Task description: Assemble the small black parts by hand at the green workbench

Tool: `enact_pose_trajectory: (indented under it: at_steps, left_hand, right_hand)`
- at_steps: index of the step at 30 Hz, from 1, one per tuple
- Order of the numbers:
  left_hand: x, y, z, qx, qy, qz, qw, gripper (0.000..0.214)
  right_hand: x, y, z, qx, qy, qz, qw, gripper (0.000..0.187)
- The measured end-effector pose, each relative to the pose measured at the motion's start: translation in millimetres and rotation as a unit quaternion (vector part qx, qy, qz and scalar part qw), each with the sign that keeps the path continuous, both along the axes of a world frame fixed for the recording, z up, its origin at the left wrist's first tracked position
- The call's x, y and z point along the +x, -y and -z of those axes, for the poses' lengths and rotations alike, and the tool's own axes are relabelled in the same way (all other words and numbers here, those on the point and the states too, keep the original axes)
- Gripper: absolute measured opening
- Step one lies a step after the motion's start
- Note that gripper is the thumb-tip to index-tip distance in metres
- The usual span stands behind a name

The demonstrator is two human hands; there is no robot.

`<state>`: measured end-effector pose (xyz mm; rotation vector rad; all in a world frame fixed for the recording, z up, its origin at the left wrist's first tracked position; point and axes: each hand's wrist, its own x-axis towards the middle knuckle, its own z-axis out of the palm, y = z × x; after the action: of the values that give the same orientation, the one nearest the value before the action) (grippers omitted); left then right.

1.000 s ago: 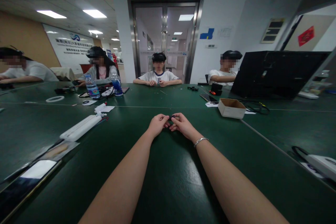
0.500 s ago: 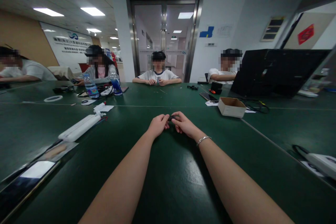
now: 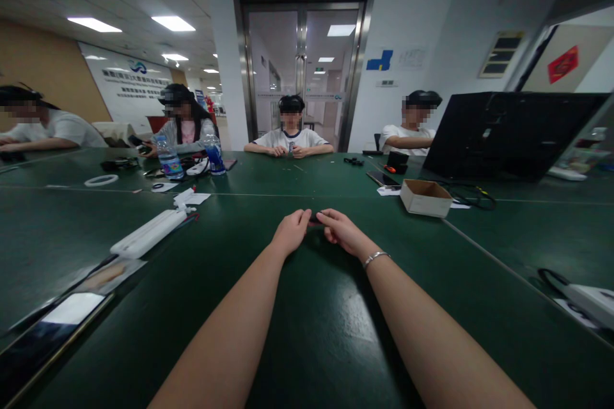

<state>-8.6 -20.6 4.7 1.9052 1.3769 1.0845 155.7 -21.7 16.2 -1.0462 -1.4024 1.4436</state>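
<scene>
Both my hands meet over the green table (image 3: 307, 307), in the middle of the view. Between them is a small dark object (image 3: 314, 218), too small to name and partly covered by fingers. My left hand (image 3: 291, 231) pinches its left end between thumb and fingers. From the other side my right hand (image 3: 339, 230), with a silver bracelet (image 3: 376, 258) at the wrist, grips its right end. The fingers of both hands are curled closed.
A white power strip (image 3: 148, 233) and a phone (image 3: 55, 326) lie to the left. Two bottles (image 3: 215, 154) stand farther back. On the right are an open cardboard box (image 3: 425, 198) and a black monitor (image 3: 513, 134). Several people sit around the table, one directly opposite (image 3: 290, 137).
My hands stay together on the dark object, with slight shifts of the fingers. The whole view has moved a little. At the left, a person now holds up a dark item.
</scene>
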Motion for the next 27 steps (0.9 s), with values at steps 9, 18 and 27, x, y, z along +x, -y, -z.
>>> enact_pose_trajectory:
  at_steps: [9,18,27]
  left_hand:
    - [-0.3,5.6,-4.8,0.025,-0.012,-0.002,1.0,0.029]
    - [0.5,4.8,-2.7,0.035,0.017,0.011,0.999,0.027]
    - [-0.9,5.4,-2.5,0.005,0.0,0.006,1.0,0.036]
  right_hand:
    - [-3.5,0.5,-3.6,-0.011,0.006,0.024,1.0,0.028]
    - [-6.0,-1.8,-1.9,0.0,0.047,0.033,0.998,0.046]
    - [-4.1,-1.7,2.0,0.016,0.01,0.004,1.0,0.044]
